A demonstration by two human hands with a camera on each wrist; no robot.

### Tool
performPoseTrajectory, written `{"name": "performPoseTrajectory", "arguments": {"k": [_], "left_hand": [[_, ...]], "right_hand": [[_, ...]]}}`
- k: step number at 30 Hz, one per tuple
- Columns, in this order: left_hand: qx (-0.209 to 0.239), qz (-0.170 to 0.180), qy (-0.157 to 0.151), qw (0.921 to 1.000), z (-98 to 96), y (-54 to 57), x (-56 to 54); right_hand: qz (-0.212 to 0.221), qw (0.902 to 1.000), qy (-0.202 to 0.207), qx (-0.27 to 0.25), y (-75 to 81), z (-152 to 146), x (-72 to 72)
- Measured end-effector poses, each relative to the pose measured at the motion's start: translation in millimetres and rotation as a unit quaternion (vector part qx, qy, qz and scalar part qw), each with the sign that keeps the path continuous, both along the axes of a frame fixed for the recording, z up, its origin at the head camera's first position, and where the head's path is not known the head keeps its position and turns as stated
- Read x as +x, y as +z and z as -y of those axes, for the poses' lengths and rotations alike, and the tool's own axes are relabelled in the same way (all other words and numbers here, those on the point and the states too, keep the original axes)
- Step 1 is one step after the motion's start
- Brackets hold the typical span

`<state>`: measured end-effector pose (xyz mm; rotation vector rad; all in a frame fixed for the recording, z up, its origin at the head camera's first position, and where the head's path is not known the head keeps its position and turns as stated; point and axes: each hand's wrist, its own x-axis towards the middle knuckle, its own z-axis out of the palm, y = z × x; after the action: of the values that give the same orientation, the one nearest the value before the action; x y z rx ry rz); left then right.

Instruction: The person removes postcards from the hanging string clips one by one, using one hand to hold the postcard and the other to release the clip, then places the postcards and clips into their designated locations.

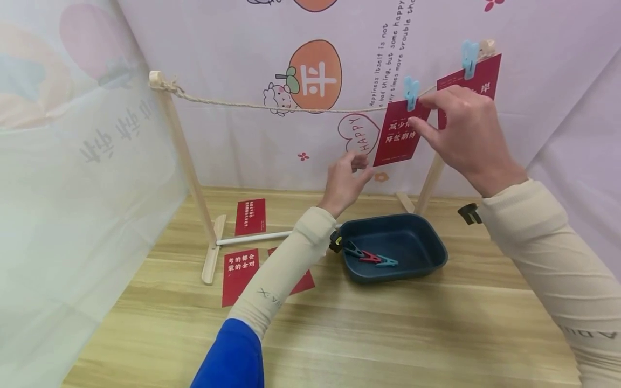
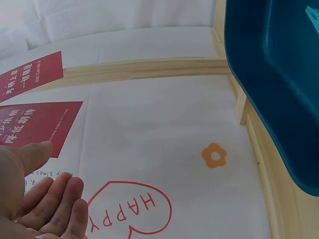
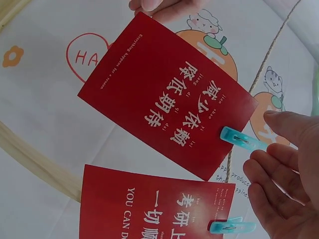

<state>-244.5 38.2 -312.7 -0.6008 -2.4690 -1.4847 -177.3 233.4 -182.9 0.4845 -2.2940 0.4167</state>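
A red card with white lettering hangs tilted from the rope, held by a light blue clothespin. My right hand is beside that clothespin, its thumb and fingers apart around the clip's free end in the right wrist view. Close to the card's lower left corner is my left hand, fingers loosely bent and thumb spread, gripping nothing. To the right a second red card hangs under another light blue clothespin; my right hand partly covers it in the head view.
A wooden stand's left post and right post carry the rope. Below, a dark blue basin contains several clothespins. Red cards lie on the wooden table at left, some partly behind my left forearm. A printed cloth hangs behind.
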Motion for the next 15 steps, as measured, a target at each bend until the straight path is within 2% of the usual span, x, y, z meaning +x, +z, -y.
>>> {"name": "performPoseTrajectory", "arguments": {"k": [15], "left_hand": [[0.002,-0.049,0.013,0.9987,-19.7,4.9,-6.3]], "right_hand": [[0.006,0.9999,-0.014,0.007,13.5,-1.3,-6.0]]}}
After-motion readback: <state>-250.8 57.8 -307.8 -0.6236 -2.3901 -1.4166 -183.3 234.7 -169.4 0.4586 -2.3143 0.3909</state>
